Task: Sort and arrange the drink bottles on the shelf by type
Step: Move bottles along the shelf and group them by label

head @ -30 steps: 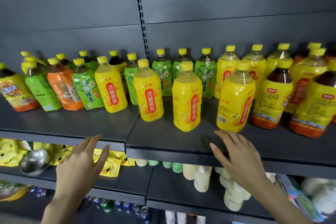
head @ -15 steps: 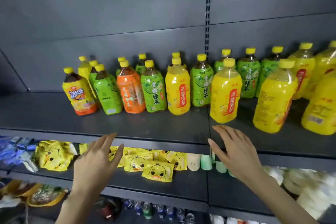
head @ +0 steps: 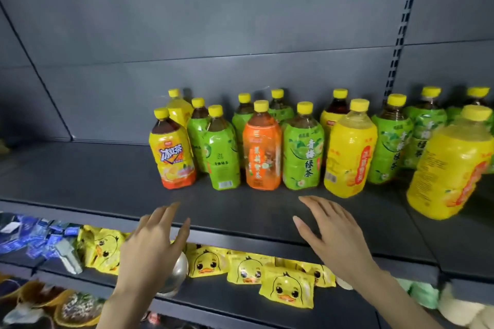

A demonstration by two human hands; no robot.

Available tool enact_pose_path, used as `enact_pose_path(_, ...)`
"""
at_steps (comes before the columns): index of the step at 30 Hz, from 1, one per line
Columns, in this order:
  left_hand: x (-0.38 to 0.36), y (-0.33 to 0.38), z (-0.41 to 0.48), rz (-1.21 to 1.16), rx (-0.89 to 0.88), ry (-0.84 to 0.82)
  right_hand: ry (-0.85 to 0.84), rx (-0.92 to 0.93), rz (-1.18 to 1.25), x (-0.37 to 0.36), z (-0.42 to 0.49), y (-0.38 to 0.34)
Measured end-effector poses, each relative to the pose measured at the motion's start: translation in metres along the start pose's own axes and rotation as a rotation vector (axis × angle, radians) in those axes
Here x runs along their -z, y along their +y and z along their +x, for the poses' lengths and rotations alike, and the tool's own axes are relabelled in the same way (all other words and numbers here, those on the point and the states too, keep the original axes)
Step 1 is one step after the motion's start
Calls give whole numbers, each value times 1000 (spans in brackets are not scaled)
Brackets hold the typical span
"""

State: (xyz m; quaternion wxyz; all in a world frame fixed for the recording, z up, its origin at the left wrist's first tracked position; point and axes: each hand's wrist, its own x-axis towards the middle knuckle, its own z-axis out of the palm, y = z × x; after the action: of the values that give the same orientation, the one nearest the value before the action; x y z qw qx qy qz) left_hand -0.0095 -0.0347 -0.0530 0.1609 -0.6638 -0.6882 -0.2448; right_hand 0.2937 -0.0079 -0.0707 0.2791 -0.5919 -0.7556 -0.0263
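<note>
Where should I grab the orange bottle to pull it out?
Probably up high, at the narrow shoulder just under its yellow cap, coming from the front. The orange bottle stands upright in the front row. One green bottle is close on its left and a second green bottle is close on its right, so fingers have little room round its wide body.

bottles (head: 302,147) on shelf (head: 107,184), snacks (head: 287,291) below
</note>
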Motion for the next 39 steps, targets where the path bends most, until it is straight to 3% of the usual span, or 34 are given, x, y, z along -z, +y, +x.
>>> enact_pose_path(7,-13,-48,58,-80,53,19,35,73,114,-37,66,-66)
enact_pose_path(14,-27,-82,121,-348,151,16,109,138,251,-51,131,-121)
enact_pose_path(17,-41,-96,157,-534,123,2,133,48,291,-59,160,-138)
enact_pose_path(23,-69,-118,200,-1060,99,-204,145,-229,382,-87,196,-158)
enact_pose_path(27,-85,-129,205,-1196,61,-285,299,-312,327,-111,200,-166)
enact_pose_path(33,-99,-135,200,-1275,123,-382,540,-401,556,-134,190,-171)
enact_pose_path(39,-102,-135,191,-1314,186,-304,518,-359,717,-124,172,-174)
